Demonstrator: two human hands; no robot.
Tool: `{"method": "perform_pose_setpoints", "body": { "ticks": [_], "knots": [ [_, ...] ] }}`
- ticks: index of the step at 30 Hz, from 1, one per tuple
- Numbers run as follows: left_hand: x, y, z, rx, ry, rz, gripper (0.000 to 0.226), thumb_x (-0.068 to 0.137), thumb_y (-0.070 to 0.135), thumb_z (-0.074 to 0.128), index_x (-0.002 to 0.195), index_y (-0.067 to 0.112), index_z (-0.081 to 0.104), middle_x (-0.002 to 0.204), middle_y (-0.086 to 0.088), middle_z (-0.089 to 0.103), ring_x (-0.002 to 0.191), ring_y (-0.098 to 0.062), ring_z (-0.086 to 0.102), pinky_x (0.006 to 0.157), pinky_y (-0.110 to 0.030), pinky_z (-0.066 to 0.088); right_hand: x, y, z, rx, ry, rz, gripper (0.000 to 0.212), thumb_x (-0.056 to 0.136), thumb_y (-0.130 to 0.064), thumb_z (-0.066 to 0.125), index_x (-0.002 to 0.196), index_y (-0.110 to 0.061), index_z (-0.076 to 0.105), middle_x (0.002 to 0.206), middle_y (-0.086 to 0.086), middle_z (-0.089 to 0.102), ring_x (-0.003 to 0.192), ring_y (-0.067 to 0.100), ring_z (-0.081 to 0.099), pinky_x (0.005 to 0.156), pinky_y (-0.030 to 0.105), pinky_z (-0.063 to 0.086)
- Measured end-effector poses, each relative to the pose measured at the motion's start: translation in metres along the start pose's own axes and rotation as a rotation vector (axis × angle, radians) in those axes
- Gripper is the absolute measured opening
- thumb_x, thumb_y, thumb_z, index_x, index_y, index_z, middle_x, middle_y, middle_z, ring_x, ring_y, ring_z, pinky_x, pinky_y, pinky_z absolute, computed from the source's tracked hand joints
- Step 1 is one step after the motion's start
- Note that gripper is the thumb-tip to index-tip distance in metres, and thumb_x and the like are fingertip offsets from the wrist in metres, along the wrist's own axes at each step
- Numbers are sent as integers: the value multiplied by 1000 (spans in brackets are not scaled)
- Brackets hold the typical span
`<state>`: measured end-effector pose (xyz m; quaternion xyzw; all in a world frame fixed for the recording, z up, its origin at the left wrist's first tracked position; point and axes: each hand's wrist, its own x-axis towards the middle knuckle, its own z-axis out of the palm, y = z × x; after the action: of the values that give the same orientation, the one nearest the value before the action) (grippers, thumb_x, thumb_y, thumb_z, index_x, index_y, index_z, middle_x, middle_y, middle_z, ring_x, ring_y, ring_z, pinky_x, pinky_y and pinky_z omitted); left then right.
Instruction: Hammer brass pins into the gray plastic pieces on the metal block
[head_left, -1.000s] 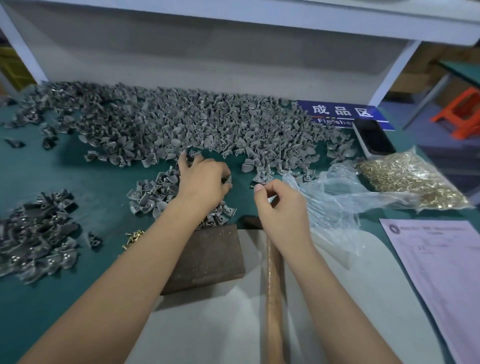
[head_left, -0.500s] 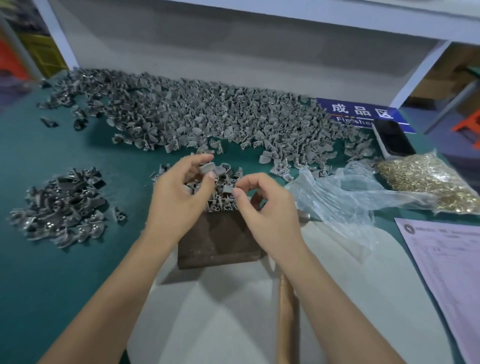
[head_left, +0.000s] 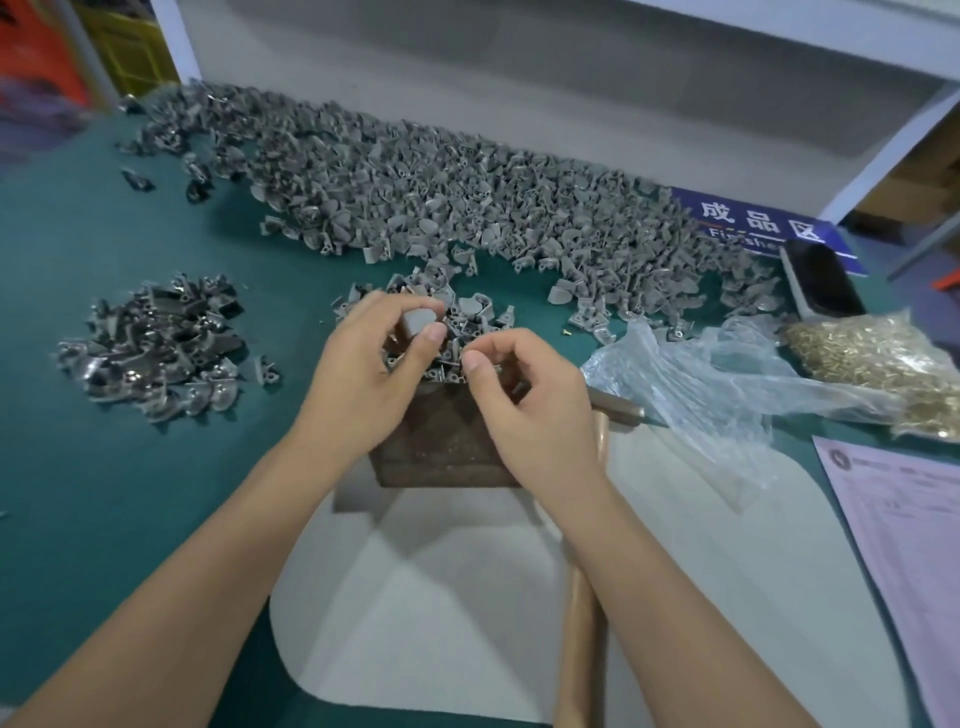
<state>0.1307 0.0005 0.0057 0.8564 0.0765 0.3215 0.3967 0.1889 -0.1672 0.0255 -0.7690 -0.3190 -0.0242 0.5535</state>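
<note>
Just gray piece (head_left: 418, 322) between hands (head_left: 363, 379)

Plastic pieces (head_left: 467, 202) lying behind the metal block (head_left: 441, 441), pin bag (head_left: 872, 364) sitting right of it, hammer (head_left: 584, 623) lying beside it.

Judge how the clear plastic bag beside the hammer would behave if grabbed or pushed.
The clear plastic bag looks thin and crumpled, so probably floppy and light. Pushed, it would likely fold rather than slide. It lies against the hammer, so it may snag there.
</note>
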Motion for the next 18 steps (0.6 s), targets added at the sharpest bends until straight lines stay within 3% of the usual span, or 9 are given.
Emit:
{"method": "perform_pose_setpoints", "body": {
  "ticks": [3,5,8,11,14,18],
  "knots": [
    [1,-1,-1,-4,36,20,29,104,25,57,133,25,60,114,33,54,104,17,50,89,-4,35,0,-1,1,8,8,16,8,98,-17,68,91,-20,70,75,-18,63,65,6,56,64,16,42],
    [-1,0,0,-65,38,-17,30,105,27,55,135,28,54,121,28,58,113,7,56,95,-14,43,-1,-2,2,7,11,13,10,99,-18,67,90,-18,70,74,-14,63,63,7,54,62,18,42],
    [-3,2,0,-115,30,-51,15,108,38,47,123,35,47,108,14,68,102,-10,68,87,-28,53,-2,-3,1,-1,11,3,11,99,-19,66,89,-18,70,74,-11,63,62,10,54,61,20,43],
    [-1,3,0,-152,-7,-14,16,110,38,40,116,27,50,104,15,70,98,-7,70,81,-20,50,-2,-2,2,-12,8,3,10,99,-20,67,89,-20,69,72,-16,62,62,8,54,61,16,41],
    [1,5,0,-64,-23,84,23,108,33,49,113,19,65,107,12,65,105,-3,61,90,-14,44,-1,0,3,-12,13,-13,8,98,-20,68,91,-24,69,77,-19,64,70,6,60,65,13,41],
    [1,8,0,-128,-89,37,25,107,28,51,128,25,64,124,11,65,119,-1,58,100,-13,41,0,2,3,-13,11,-8,9,98,-18,70,93,-25,71,81,-18,68,77,5,64,69,13,44]
  ]
}}
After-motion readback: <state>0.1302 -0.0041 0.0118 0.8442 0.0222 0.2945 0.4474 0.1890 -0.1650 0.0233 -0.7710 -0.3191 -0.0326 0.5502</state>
